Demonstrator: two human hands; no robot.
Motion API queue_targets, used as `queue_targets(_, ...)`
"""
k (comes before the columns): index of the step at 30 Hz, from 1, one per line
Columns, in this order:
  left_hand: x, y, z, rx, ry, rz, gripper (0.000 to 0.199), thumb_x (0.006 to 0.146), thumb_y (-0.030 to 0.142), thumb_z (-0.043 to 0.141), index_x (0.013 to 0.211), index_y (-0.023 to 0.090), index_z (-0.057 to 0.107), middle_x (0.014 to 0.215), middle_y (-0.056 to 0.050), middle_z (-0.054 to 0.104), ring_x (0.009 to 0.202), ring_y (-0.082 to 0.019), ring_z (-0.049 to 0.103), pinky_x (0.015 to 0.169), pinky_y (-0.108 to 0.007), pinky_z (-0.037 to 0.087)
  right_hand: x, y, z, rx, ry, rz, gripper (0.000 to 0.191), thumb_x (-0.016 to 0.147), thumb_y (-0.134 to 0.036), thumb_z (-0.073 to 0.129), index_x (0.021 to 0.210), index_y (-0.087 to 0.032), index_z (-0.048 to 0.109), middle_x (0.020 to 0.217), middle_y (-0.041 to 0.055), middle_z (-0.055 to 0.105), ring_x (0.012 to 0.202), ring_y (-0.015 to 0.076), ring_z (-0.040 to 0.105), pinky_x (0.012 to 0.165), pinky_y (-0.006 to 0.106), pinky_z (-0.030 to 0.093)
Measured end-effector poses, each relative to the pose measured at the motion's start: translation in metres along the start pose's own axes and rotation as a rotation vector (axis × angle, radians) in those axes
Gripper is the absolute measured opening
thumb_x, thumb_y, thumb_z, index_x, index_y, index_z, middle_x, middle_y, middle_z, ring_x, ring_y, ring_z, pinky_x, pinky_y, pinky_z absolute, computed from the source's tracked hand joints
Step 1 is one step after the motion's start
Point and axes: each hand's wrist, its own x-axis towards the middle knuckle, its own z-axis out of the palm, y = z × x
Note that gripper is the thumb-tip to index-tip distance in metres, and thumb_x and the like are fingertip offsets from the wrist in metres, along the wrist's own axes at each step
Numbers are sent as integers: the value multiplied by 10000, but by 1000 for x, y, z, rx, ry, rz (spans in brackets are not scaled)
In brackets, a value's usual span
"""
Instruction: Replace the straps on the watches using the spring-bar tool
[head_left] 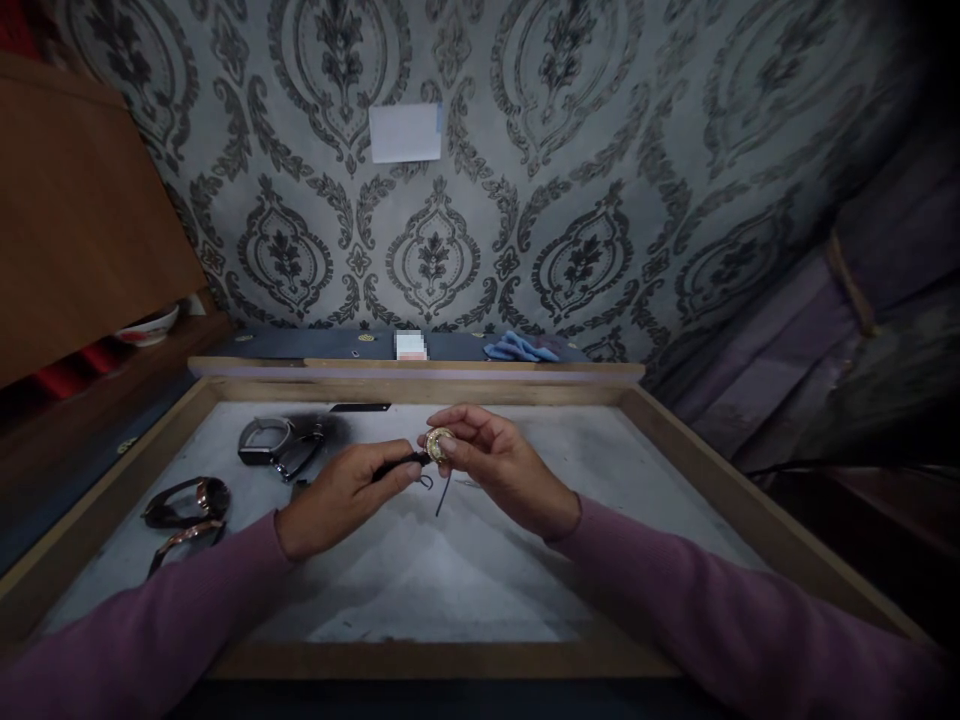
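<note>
Between the thumb and fingers of my right hand [499,460] is a small round gold-coloured watch [437,446], raised above the white board [427,590]. My left hand [352,490] is closed around a slim black tool [397,462], whose end meets the watch's left side; its exact kind is too dark to tell. A thin dark strip [444,492] hangs just under the watch. Left of my hands lie several wristwatches: a square one with a grey band [264,441], a dark metal-band one [296,458], and rose-gold and black ones [201,500].
A wooden frame [480,660] borders the board. Near its far edge lies a flat black strip [361,407]. Behind it are a blue cloth [521,347] and a small white box [410,345]. At left stands a wooden cabinet [82,220] above a bowl [150,327].
</note>
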Motion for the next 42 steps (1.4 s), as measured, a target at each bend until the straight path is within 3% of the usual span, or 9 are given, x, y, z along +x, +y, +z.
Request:
queue_targets(9, 0, -2, -1, 60, 63, -44, 319, 953, 364, 420, 804, 155, 610, 668, 27, 503, 622, -122, 444, 608, -240, 368, 0, 0, 0, -21, -40, -8, 278, 778, -305, 764, 993, -177, 643, 837, 16, 690, 661, 97, 605, 648, 258, 517)
queue_targets(15, 1, 4, -5, -58, 91, -4, 281, 958, 333, 415, 868, 158, 615, 823, -11, 625, 769, -155, 548, 740, -262, 418, 0, 2, 0, -32, -70, -1, 293, 796, -293, 748, 1031, -176, 618, 820, 24, 705, 729, 123, 643, 648, 255, 515)
queue_targets(19, 0, 7, -6, -101, 140, 3, 256, 954, 318, 426, 857, 162, 605, 823, -10, 629, 769, -155, 557, 752, -268, 433, 0, 2, 0, -24, -92, 4, 284, 811, -284, 735, 1037, -173, 604, 840, 39, 714, 784, 138, 662, 658, 254, 510)
queue_targets(30, -4, 4, -5, 99, 105, 28, 255, 964, 300, 406, 890, 165, 609, 691, 30, 520, 621, -115, 450, 601, -232, 342, 1, 2, -2, -39, -81, 39, 249, 769, -312, 776, 928, -171, 647, 837, 18, 686, 701, 115, 645, 695, 281, 547)
queue_targets(42, -4, 3, -6, 108, 73, 37, 259, 975, 288, 404, 975, 168, 632, 739, 16, 565, 667, -127, 508, 639, -238, 376, 0, 1, -1, -66, -75, 23, 241, 761, -304, 781, 941, -182, 676, 833, 3, 672, 691, 107, 642, 691, 275, 559)
